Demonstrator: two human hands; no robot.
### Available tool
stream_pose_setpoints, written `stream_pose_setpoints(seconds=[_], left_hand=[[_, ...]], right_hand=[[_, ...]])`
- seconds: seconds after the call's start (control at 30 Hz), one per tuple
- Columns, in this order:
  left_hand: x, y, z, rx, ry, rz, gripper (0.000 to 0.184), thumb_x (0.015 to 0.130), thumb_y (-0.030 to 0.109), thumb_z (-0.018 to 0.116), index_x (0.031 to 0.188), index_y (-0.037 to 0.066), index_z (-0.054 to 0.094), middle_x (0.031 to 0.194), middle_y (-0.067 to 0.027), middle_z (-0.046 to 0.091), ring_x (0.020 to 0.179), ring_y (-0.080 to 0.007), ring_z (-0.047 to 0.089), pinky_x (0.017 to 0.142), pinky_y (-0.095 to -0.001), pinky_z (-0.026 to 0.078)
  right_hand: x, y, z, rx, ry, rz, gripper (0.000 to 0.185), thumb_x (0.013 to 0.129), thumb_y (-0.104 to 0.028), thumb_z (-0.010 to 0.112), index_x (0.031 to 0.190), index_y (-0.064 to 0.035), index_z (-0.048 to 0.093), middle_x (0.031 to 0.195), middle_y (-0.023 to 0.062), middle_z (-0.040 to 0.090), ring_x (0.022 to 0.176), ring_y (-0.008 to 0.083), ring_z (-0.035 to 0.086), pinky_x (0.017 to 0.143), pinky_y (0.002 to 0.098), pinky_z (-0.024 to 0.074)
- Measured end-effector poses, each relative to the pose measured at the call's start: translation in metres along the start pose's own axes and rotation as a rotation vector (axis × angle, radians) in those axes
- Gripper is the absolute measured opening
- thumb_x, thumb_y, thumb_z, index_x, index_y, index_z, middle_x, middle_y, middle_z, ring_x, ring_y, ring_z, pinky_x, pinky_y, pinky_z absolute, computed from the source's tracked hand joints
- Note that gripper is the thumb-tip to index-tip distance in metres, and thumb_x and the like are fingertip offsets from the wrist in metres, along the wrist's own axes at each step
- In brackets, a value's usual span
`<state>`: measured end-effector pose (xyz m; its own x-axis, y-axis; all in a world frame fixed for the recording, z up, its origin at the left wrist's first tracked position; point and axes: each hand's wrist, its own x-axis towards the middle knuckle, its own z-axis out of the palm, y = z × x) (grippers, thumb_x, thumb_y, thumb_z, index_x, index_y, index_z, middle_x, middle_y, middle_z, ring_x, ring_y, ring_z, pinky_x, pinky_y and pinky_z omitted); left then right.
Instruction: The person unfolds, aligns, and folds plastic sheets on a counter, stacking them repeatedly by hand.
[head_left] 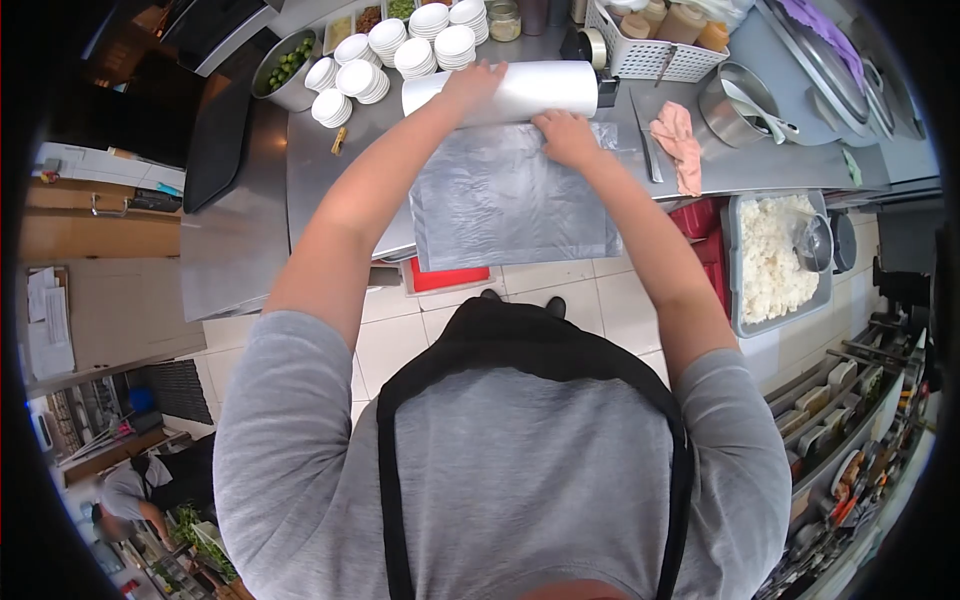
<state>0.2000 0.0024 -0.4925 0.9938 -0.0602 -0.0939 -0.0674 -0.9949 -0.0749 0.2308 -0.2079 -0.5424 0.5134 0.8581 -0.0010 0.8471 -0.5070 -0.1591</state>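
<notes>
A thick white roll of plastic [545,92] lies crosswise on the metal counter. From it a clear, wrinkled plastic sheet [500,190] runs toward me and hangs over the counter's front edge. My left hand [474,90] rests on top of the roll, fingers stretched out and partly spread. Lower down on the right, my right hand [567,138] is at the roll's near edge, its fingers curled in on the plastic sheet; the fingertips are partly hidden.
Stacked white lids or small cups [360,80] stand behind the roll, beside a pot of green fruit [290,68]. To the right lie a knife [647,145], a pink cloth [678,145] and a metal pot [738,100]. Below sits a rice tub [775,255]. A person [150,490] works at lower left.
</notes>
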Motion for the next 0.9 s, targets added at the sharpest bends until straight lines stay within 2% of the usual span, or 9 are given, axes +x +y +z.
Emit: stream_pose_setpoints(seconds=[0.1,0.17,0.3,0.37,0.47,0.5,0.6,0.77,0.9], left_hand=[[-0.016,0.019,0.004,0.089,0.191,-0.021,0.071,0.073,0.019,0.068,0.133,0.005,0.034,0.123,-0.0226,0.047,0.111,-0.0364,0.05,0.086,-0.0419,0.047],[-0.024,0.033,0.008,0.128,0.222,0.011,0.065,0.075,0.01,0.06,0.135,0.008,0.034,0.132,-0.0235,0.039,0.119,-0.038,0.044,0.091,-0.0478,0.043],[-0.027,0.05,0.037,0.201,0.408,0.051,0.057,0.08,0.014,0.05,0.135,0.016,0.036,0.137,-0.025,0.031,0.125,-0.0428,0.032,0.093,-0.059,0.034],[-0.017,0.057,0.041,0.273,0.425,-0.089,0.08,0.074,0.021,0.062,0.142,0.023,0.02,0.14,-0.0278,0.023,0.128,-0.048,0.025,0.094,-0.0669,0.026],[0.006,0.05,0.045,0.324,0.442,-0.21,0.096,0.07,0.035,0.068,0.144,0.026,0.008,0.14,-0.0283,0.022,0.128,-0.048,0.023,0.093,-0.0693,0.023],[0.012,0.048,0.044,0.345,0.418,-0.264,0.11,0.062,0.046,0.074,0.144,0.027,0.002,0.14,-0.027,0.023,0.128,-0.0458,0.023,0.093,-0.0695,0.022],[0.01,0.041,0.016,0.079,0.223,-0.344,0.111,0.061,0.048,0.074,0.144,0.028,0.002,0.138,-0.0266,0.025,0.129,-0.0447,0.023,0.093,-0.0701,0.021],[0.0,0.011,0.011,0.057,0.117,-0.421,0.117,0.054,0.051,0.077,0.143,0.027,0.006,0.137,-0.0256,0.028,0.129,-0.0423,0.025,0.093,-0.071,0.021],[-0.01,-0.018,-0.008,-0.091,-0.189,-0.511,0.121,0.046,0.053,0.079,0.143,0.023,0.012,0.135,-0.0218,0.035,0.125,-0.0405,0.033,0.093,-0.0714,0.022]], right_hand=[[-0.004,-0.002,0.058,-0.229,0.115,-0.003,0.046,0.076,-0.023,0.061,0.118,-0.0089,0.05,0.125,0.0071,0.048,0.118,0.0247,0.044,0.098,0.0504,0.0318],[-0.046,-0.042,0.038,-0.015,0.166,-0.088,0.053,0.078,-0.026,0.058,0.127,-0.0108,0.045,0.129,0.0129,0.045,0.123,0.0289,0.038,0.101,0.0508,0.0289],[-0.124,-0.091,0.036,-0.181,0.111,-0.268,0.061,0.08,-0.027,0.055,0.135,-0.0099,0.036,0.134,0.0216,0.038,0.128,0.0371,0.032,0.103,0.0526,0.0262],[-0.134,-0.092,0.042,-0.28,0.016,-0.29,0.061,0.081,-0.025,0.053,0.136,-0.0091,0.034,0.135,0.0236,0.036,0.127,0.0393,0.032,0.102,0.0523,0.0276],[-0.139,-0.089,0.057,-0.136,0.145,-0.216,0.058,0.079,-0.012,0.052,0.134,-0.0074,0.036,0.133,0.0237,0.038,0.124,0.0393,0.037,0.101,0.0483,0.0326],[-0.142,-0.09,0.047,-0.095,0.1,-0.203,0.057,0.077,-0.008,0.052,0.133,-0.0066,0.037,0.132,0.0235,0.039,0.122,0.0394,0.04,0.099,0.0458,0.0351],[-0.152,-0.094,0.0,0.008,-0.032,-0.196,0.058,0.074,-0.001,0.054,0.13,-0.0061,0.04,0.131,0.022,0.041,0.119,0.0387,0.043,0.097,0.0428,0.0385],[-0.187,-0.1,-0.073,0.229,-0.255,-0.222,0.058,0.07,0.003,0.056,0.126,-0.0096,0.045,0.123,0.0173,0.05,0.11,0.0356,0.051,0.094,0.0412,0.0418],[-0.2,-0.094,-0.107,0.358,-0.382,-0.269,0.055,0.069,0.002,0.059,0.121,-0.0131,0.052,0.103,0.0154,0.06,0.091,0.0326,0.06,0.078,0.0433,0.0469]])
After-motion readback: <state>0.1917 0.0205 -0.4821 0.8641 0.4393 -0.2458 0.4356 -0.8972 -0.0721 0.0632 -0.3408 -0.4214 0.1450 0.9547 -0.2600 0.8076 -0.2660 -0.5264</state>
